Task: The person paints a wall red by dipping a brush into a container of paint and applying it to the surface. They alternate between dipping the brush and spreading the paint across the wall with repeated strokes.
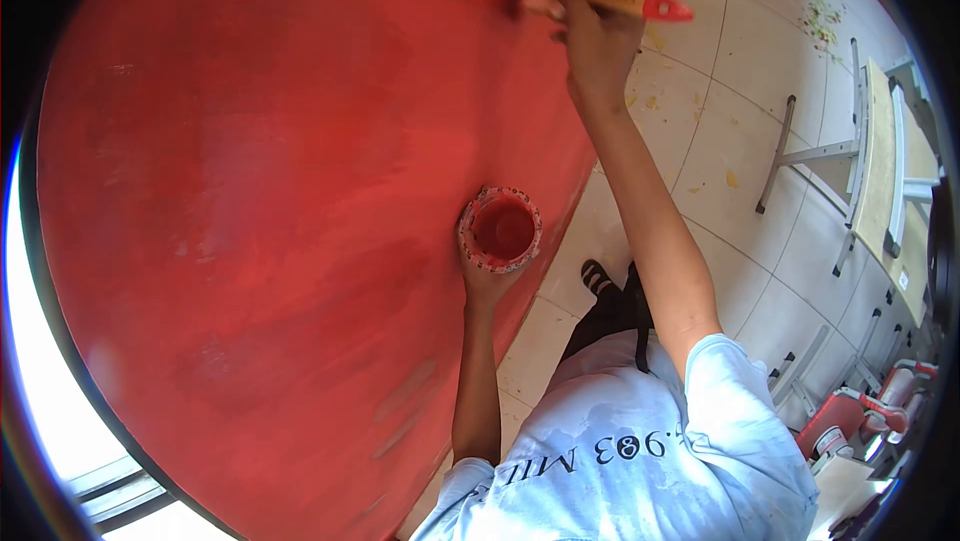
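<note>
We note the right hand (600, 49) near the top of the frame, its fingers closed around a flat paintbrush with a wooden, red-tipped handle (612, 1). The handle points right; the blurred red bristles lie over the large, curved-edged red panel (270, 191) that fills the left and centre. We cannot tell how firmly they press.

At centre, the left hand (485, 286) grips a round, paint-smeared container (501, 231) from its lower side, most fingers hidden; red paint shows inside. The container is upright over the panel, near its right edge.

Right of the panel we record pale floor tiles (750, 191) with yellow scraps and, at far right, furniture with grey metal legs (822, 154).
</note>
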Demonstrator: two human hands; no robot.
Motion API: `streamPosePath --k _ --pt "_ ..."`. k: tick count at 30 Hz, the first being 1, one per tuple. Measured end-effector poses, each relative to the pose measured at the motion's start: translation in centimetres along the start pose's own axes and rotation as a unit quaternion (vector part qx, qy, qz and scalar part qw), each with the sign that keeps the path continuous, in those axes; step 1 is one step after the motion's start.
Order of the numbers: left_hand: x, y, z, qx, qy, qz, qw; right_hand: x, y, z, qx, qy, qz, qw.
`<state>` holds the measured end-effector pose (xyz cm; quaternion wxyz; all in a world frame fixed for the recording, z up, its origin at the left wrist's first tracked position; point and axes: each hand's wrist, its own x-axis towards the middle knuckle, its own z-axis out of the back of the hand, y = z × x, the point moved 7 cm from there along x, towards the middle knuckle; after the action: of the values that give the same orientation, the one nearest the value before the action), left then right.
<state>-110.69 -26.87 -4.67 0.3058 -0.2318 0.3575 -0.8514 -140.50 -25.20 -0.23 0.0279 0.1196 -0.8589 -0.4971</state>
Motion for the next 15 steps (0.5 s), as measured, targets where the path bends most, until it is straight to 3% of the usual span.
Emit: streamPosePath --k 3,6,8,10,12,15 --pt "-0.1 0.1 -0.2 -0.036 -0.007 0.01 0.999 -1.1 7.6 -2.6 0.083 0.061 -0.057 0.993" --pt "-0.2 0.3 -0.4 -0.061 -0.011 0.005 0.998 0.0 5.6 -2.7 0.273 0.051 -0.065 0.958" --pt "-0.2 -0.2 -0.2 -0.023 -0.004 -0.015 1.0 -0.8 -1.3 -0.3 0.198 -0.016 -0.121 0.972" --pt "-0.6 0.2 -0.6 -0.066 -0.002 -0.006 0.998 -2.5 -7.8 3.9 0.158 -0.078 -0.216 0.96" --pt "-0.7 -0.1 -1.2 -0.098 0.01 0.001 0.995 -2.6 -9.8 8.7 0.05 -0.118 -0.2 0.971" --pt "-1.9 -0.4 -1.7 -0.137 0.032 0.023 0.99 -1.8 -8.9 9.4 -0.029 -0.086 -0.106 0.99"
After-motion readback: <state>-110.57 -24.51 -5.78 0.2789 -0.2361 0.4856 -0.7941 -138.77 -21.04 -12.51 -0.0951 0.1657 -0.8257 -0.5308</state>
